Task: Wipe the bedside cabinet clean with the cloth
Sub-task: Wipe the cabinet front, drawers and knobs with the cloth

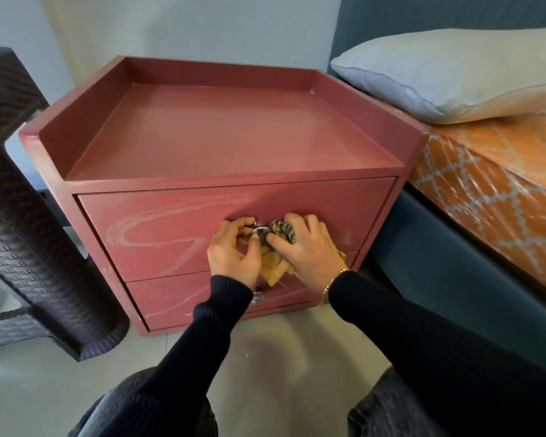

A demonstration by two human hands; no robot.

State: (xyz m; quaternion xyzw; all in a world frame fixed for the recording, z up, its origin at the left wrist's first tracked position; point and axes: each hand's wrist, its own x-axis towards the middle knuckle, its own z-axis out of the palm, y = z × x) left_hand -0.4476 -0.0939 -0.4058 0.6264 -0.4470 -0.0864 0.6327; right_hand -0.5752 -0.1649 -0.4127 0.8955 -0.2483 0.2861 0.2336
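Dark-trousered knees point(158, 405) sit nearest the lens, black sleeves reaching forward from them over the pale floor point(281, 348). The cloth point(279, 252), yellow with a dark check, is bunched against the upper drawer point(158, 234) of the pink bedside cabinet point(221, 134), beside its metal knob point(259, 230). The right hand point(306, 247) is closed around the cloth, pressing it to the drawer front. The left hand point(234, 250) pinches the knob with curled fingers. Pale smear marks point(145, 228) streak the drawer's left half. A woven dark chair point(19, 216) stands left; a bed with pillow point(448, 74) lies right.
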